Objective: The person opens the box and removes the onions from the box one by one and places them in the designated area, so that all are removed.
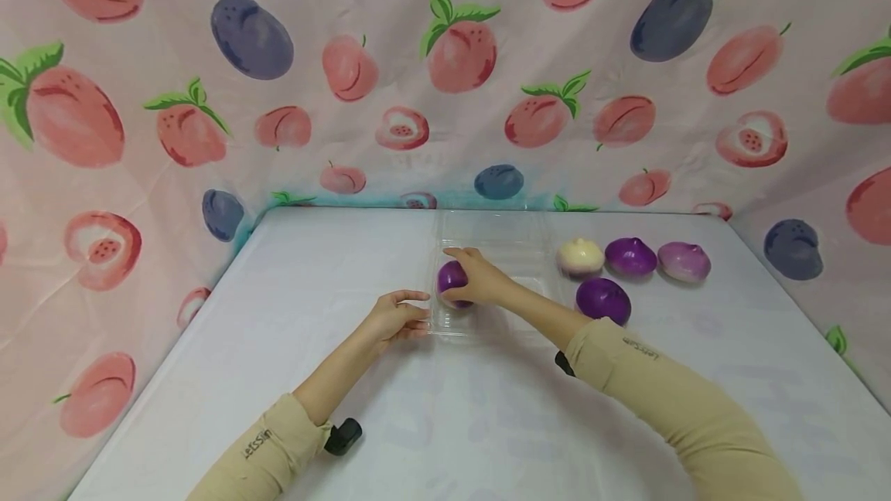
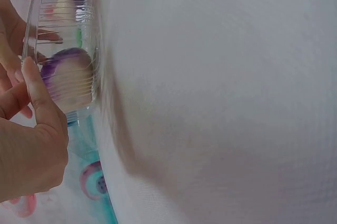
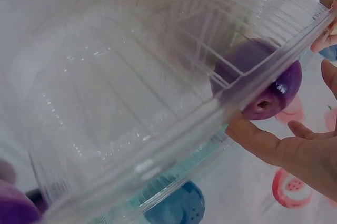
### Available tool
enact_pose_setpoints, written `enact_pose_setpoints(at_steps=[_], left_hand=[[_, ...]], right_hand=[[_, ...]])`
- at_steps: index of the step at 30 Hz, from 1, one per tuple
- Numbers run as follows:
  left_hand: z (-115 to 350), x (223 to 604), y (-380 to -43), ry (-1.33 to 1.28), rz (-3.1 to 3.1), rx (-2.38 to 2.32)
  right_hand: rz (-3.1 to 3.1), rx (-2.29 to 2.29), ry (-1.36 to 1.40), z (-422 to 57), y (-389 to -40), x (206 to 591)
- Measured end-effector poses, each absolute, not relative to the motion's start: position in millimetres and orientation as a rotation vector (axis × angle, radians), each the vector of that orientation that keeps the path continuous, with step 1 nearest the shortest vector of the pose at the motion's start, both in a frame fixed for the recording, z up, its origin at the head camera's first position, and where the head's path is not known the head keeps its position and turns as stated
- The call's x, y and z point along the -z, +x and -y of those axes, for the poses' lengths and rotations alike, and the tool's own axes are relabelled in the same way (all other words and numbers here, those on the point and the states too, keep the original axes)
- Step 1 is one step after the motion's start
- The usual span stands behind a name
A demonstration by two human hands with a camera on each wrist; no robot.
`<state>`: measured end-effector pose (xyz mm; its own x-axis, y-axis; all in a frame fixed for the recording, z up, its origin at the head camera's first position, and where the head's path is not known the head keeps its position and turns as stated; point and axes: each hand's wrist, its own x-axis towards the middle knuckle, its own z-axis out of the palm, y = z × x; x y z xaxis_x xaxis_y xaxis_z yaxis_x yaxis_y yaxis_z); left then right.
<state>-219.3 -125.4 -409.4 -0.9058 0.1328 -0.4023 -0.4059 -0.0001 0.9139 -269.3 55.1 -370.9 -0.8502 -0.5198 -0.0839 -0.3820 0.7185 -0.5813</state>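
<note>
A clear plastic container [image 1: 501, 329] with ribbed walls lies on the table, its lid part folded toward the backdrop. A purple onion [image 1: 452, 278], pale on its lower side, sits in its left end. My right hand [image 1: 487, 278] reaches in from the right, with fingers and thumb curled round this onion; a fingertip touches the onion [image 3: 258, 81] in the right wrist view. My left hand [image 1: 395, 319] holds the left edge of the container, its fingertips at the rim in the left wrist view [image 2: 37, 129].
To the right of the container sit a cream onion [image 1: 581, 257], a dark purple onion [image 1: 630, 257] and a lighter purple onion [image 1: 685, 262]. Another dark purple onion [image 1: 603, 301] lies nearer, close to my right forearm. A fruit-print cloth [image 1: 418, 60] hangs behind the white table [image 1: 445, 424].
</note>
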Motion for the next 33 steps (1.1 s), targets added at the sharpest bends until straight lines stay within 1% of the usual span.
enact_pose_setpoints(at_steps=[7, 22, 33], left_hand=[[123.9, 409.1, -219.4, -0.277, -1.903, -1.988], [125.5, 410.2, -219.0, -0.272, -1.899, -1.984], [125.7, 410.2, -218.9, -0.272, -1.904, -1.977]], right_hand=[[-2.698, 0.798, -0.64, -51.7, -278.9, 376.5], [-2.722, 0.774, -0.678, -47.1, -280.9, 385.2], [-2.701, 0.801, -0.694, -55.3, -283.1, 386.1]])
